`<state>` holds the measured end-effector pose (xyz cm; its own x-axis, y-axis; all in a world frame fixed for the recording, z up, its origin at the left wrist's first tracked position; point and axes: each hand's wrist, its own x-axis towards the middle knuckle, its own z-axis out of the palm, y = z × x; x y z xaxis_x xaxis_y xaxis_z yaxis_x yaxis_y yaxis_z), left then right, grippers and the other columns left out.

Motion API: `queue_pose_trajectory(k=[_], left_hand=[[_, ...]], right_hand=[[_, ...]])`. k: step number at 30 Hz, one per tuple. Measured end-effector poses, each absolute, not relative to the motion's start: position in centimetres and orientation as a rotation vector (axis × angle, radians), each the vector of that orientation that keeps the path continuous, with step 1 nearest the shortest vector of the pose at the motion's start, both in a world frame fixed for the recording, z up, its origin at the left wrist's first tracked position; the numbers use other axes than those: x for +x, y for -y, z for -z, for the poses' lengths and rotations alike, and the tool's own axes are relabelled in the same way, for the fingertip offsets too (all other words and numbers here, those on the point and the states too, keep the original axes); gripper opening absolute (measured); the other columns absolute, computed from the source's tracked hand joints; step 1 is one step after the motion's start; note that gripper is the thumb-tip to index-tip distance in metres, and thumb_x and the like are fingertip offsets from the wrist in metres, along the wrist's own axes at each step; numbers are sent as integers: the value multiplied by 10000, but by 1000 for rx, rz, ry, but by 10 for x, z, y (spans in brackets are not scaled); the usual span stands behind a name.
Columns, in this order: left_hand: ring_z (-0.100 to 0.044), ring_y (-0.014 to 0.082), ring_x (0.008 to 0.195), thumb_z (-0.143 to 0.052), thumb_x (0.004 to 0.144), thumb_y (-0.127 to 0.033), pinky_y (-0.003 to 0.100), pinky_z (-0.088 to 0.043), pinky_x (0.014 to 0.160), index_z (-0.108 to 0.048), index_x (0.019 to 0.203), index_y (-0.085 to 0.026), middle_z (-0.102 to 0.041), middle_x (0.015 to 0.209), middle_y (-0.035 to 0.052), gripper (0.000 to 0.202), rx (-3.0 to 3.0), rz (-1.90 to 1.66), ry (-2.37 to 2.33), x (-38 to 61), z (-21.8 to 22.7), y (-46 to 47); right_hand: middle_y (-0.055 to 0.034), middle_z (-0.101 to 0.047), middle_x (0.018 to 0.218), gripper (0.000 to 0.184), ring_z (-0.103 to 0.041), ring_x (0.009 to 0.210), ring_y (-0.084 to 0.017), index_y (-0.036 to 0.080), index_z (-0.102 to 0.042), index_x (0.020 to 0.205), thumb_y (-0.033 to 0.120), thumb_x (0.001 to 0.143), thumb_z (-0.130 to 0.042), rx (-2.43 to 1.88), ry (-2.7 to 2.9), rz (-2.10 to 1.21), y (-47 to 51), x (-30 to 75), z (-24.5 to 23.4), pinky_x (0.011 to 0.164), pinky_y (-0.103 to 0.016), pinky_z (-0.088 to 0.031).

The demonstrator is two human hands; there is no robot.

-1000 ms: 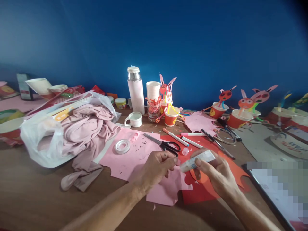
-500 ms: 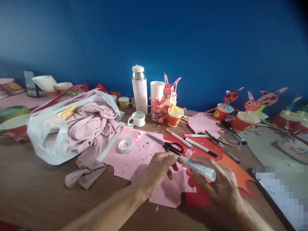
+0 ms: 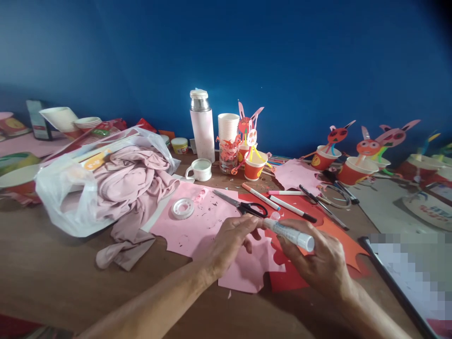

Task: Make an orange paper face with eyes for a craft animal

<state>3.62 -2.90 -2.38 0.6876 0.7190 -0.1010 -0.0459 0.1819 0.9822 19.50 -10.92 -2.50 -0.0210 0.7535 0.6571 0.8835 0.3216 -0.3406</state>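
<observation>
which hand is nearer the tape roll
Left. The left hand sits below and right of the tape roll on the pink paper; the right hand, holding a white tube, lies farther right.

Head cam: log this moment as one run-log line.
view: head | right hand: holds glue tube | left hand: beside tube tip, above pink paper | nearby: scissors

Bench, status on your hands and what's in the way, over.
Right hand gripping white-and-blue tube. Left hand at its tip, above pink paper. Scissors just ahead, not blocking.
</observation>
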Motion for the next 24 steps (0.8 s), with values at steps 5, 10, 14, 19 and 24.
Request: queue_pose_trajectory(k=[5, 10, 14, 19, 24], left_hand=[[-454, 165, 804, -535, 773, -414, 227, -361, 541, -698, 862, -150, -562, 925, 86, 323, 1145, -638, -558, 36, 28, 28], [-460, 160, 797, -600, 730, -391, 225, -347, 531, -683, 854, -129, -552, 903, 83, 302, 1038, -632, -568, 38, 29, 28], [-470, 164, 798, -568, 759, -415, 238, -353, 551, -668, 862, -118, -548, 904, 87, 330, 1075, -605, -567, 37, 26, 29], [-464, 162, 760, -533, 768, -441, 246, -356, 556, -664, 839, -126, -537, 809, 63, 348, 1178, -600, -622, 37, 23, 30], [-422, 128, 626, -476, 782, -510, 255, -339, 547, -672, 793, -158, -521, 778, 42, 403, 1368, -610, -661, 37, 27, 29]], right_hand=[[8, -702, 718, 141, -635, 462, -115, 246, -545, 971, 203, 841, -513, -1445, 1788, 159, 110, 196, 22, 450, -210, -491], [15, -700, 743, 196, -634, 474, -105, 250, -542, 1005, 167, 828, -527, -1435, 1775, 79, 111, 196, 25, 485, -208, -500], [7, -703, 791, 228, -648, 502, -109, 258, -540, 1038, 167, 830, -523, -1418, 1772, 27, 113, 194, 25, 461, -199, -493], [26, -678, 693, 185, -604, 421, -80, 246, -557, 981, 143, 839, -499, -1431, 1732, -10, 112, 191, 21, 405, -159, -473], [0, -691, 715, 141, -598, 398, -85, 227, -580, 954, 193, 839, -506, -1486, 1666, -49, 111, 191, 20, 334, -145, -451]])
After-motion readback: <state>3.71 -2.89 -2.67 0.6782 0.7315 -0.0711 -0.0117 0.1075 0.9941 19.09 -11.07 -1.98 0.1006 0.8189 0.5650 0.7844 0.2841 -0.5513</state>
